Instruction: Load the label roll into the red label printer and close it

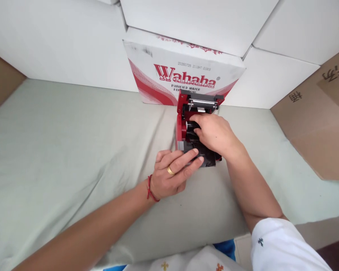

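Level the black roll (190, 132) pinched in the right hand (215, 134); brace the red machine (179, 126) with the left hand (173, 174) (grip unclear).

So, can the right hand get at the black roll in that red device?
Seemingly yes: the raised lid of the red device leaves room, and the right hand is at the black roll.

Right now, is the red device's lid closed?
No, the lid stands raised and the right hand reaches inside the red device.
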`<state>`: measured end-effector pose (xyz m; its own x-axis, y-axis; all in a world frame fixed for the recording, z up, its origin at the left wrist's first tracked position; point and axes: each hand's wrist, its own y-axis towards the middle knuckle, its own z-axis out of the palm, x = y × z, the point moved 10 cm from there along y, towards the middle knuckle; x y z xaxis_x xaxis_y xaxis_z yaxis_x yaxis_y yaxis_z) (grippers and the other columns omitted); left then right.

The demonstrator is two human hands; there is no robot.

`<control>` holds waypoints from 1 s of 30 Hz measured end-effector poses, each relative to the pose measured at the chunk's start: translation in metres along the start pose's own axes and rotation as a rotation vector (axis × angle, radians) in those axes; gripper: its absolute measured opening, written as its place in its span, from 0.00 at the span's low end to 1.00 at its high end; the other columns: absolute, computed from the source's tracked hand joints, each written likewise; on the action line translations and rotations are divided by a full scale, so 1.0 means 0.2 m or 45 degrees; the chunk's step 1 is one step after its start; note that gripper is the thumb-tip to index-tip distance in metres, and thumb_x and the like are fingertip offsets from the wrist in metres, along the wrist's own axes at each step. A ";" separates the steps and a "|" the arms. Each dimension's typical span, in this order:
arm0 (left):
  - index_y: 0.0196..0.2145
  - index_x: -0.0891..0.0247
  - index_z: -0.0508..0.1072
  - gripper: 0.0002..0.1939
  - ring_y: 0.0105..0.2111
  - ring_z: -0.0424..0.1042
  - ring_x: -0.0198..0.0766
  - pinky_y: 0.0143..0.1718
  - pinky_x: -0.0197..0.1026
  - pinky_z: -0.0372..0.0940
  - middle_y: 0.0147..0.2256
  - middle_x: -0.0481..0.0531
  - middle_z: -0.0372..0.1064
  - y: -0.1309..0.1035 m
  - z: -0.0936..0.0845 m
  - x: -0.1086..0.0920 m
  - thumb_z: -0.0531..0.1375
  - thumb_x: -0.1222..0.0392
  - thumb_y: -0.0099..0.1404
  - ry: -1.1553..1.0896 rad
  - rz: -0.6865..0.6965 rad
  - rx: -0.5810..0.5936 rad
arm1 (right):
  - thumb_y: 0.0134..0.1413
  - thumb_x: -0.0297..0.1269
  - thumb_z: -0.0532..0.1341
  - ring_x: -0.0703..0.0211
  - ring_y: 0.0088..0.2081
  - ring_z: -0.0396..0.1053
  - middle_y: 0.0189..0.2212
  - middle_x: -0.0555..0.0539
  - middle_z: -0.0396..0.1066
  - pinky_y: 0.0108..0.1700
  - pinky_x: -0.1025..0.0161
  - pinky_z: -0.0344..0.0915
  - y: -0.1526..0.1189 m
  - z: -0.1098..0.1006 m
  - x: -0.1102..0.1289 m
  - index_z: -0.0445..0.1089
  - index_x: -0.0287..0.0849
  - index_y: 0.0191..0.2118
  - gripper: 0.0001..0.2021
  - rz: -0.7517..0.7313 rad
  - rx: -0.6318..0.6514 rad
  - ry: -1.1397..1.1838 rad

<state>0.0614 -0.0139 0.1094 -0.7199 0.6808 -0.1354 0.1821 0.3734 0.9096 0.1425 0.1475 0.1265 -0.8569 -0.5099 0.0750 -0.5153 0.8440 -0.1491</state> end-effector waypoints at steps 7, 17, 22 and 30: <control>0.62 0.55 0.78 0.24 0.48 0.80 0.43 0.53 0.48 0.68 0.46 0.51 0.88 -0.01 0.03 0.01 0.55 0.70 0.76 -0.071 0.006 0.031 | 0.71 0.33 0.58 0.38 0.52 0.82 0.54 0.37 0.84 0.46 0.51 0.69 0.06 0.02 -0.03 0.78 0.46 0.64 0.22 0.075 -0.050 -0.019; 0.66 0.50 0.76 0.25 0.51 0.81 0.42 0.58 0.49 0.70 0.49 0.49 0.88 -0.03 0.04 0.03 0.58 0.68 0.76 -0.107 -0.035 0.040 | 0.80 0.50 0.56 0.45 0.52 0.81 0.50 0.43 0.85 0.53 0.50 0.76 -0.25 -0.43 -0.16 0.82 0.49 0.56 0.19 -0.088 -0.795 0.489; 0.64 0.51 0.78 0.25 0.51 0.81 0.42 0.60 0.50 0.70 0.48 0.50 0.88 -0.03 0.04 0.02 0.56 0.69 0.75 -0.078 -0.017 0.029 | 0.79 0.61 0.50 0.37 0.74 0.65 0.71 0.36 0.73 0.74 0.38 0.62 -0.11 -0.37 -0.24 0.71 0.48 0.73 0.32 -0.147 -0.805 0.267; 0.65 0.50 0.77 0.26 0.52 0.81 0.42 0.63 0.51 0.70 0.49 0.49 0.88 -0.03 0.04 0.02 0.55 0.69 0.75 -0.062 -0.009 0.037 | 0.80 0.48 0.54 0.46 0.54 0.81 0.51 0.45 0.85 0.59 0.51 0.72 -0.21 -0.36 -0.14 0.85 0.49 0.50 0.21 -0.208 -0.413 0.291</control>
<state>0.0628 -0.0078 0.1004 -0.6880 0.7074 -0.1616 0.1968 0.3963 0.8968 0.1870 0.1388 0.2008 -0.7256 -0.6222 0.2940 -0.5907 0.7823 0.1977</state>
